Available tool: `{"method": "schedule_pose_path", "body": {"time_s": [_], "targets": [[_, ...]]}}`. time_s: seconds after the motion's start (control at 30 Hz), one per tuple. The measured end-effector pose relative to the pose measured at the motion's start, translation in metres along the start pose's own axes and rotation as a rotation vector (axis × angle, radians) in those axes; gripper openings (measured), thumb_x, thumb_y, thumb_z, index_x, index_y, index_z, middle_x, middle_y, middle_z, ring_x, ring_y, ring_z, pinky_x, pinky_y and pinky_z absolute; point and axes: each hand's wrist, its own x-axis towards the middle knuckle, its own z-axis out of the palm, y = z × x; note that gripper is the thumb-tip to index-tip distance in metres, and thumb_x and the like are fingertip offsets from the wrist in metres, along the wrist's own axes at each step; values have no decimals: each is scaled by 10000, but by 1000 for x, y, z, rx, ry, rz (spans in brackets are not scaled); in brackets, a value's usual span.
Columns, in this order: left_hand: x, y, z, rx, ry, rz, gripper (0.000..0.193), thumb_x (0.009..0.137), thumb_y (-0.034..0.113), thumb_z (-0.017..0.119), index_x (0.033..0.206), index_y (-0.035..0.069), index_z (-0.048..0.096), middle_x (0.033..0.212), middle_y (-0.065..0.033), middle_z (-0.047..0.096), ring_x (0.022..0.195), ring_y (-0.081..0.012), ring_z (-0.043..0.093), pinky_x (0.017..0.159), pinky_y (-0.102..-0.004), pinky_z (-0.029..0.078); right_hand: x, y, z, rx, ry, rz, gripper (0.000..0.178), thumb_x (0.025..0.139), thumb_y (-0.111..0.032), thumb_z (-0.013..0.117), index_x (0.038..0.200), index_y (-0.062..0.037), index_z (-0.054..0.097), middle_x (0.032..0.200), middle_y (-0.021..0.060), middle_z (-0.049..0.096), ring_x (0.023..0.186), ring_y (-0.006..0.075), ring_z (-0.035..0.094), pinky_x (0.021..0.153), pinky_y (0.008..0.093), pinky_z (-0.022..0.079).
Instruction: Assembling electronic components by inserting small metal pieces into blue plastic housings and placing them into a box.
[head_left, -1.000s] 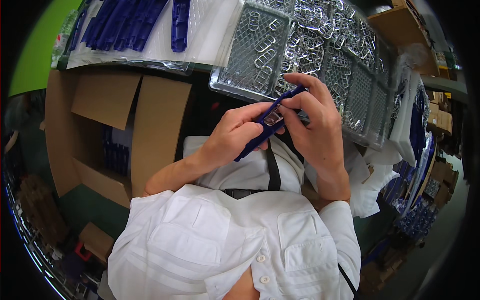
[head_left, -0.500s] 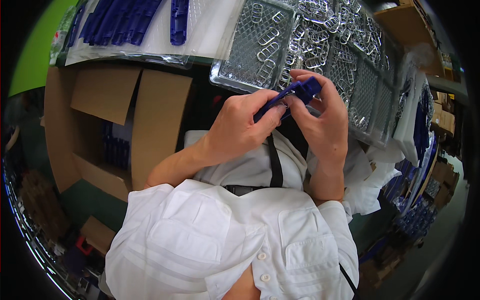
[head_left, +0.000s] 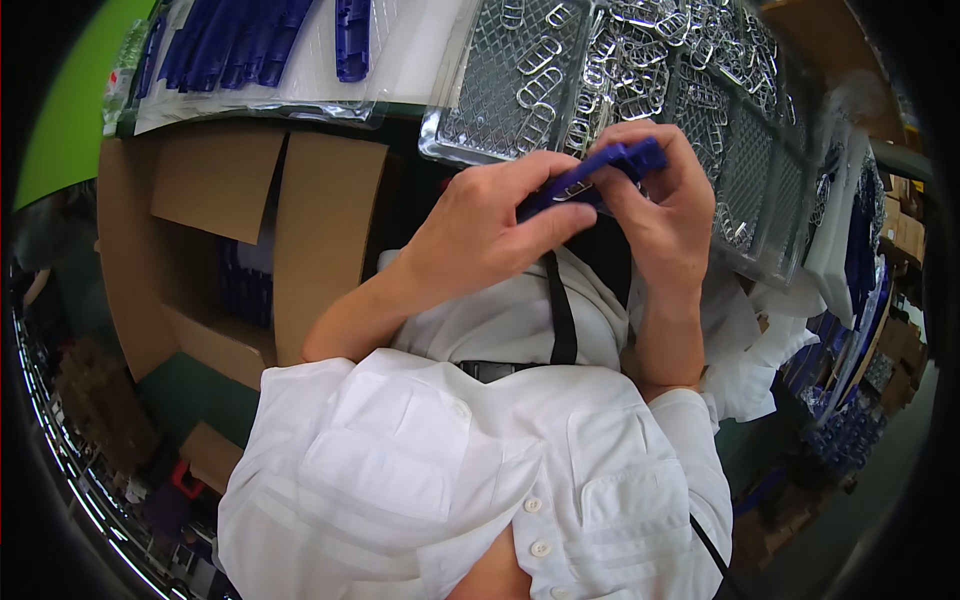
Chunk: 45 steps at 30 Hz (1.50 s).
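Both my hands hold one long blue plastic part above my lap, tilted up to the right. My left hand is closed round its lower left end, thumb and fingers on either side. My right hand grips the other end, its fingers behind the part and its thumb pressed to the near side. Between the hands a small bit of shiny metal shows against the blue part; my fingers partly cover it. Just beyond, a clear plastic tray bears several loose metal wire buckles.
More wire buckles are heaped in the tray's middle. Blue plastic parts lie on a plastic-covered surface at the far left, with a single one apart. An open cardboard box at my left contains more blue parts. White bags are at right.
Both hands have moved slightly up and right with the blue part. My left thumb now stretches along its near side, and the part has turned a little.
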Motion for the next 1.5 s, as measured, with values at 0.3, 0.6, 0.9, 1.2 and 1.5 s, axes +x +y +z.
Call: {"method": "schedule_pose_path", "body": {"time_s": [0.3,0.6,0.9,1.2,1.5], "targets": [[-16,17,-13,133,-2,434,515,841,45,819,1325,-27,659,1159,-170,699,998,-262,700,855,-333,556,-22,0,-35,243,157,-201,462,823,124,725,1261,67,592,1283,226,642,1117,261,673,963,348,546],[-1,24,-12,227,143,465,546,773,-17,857,1288,1,678,1140,-153,667,937,-266,692,786,-334,572,-15,22,-85,-624,132,-271,387,797,89,719,1170,-5,677,1192,137,716,1067,313,701,920,387,566],[40,47,-27,384,187,476,539,772,-18,853,1281,6,676,1118,-156,675,960,-280,690,826,-346,563,-13,27,-96,-767,93,-266,210,822,40,730,1027,-2,716,1095,122,709,965,320,687,821,427,567],[301,116,-125,317,356,314,525,1015,170,690,1446,-82,528,1376,-174,634,1262,-210,613,1089,-319,459,-15,20,-97,-747,81,-256,216,850,23,713,1065,1,703,1125,124,701,997,324,684,846,431,561],[96,48,-225,-123,1298,797,295,1012,51,620,1307,45,610,1272,-42,657,1109,-115,606,931,-258,460,-26,22,-92,-773,-29,-264,257,865,9,717,1120,-23,720,1198,135,702,1064,346,678,904,445,539]]}}
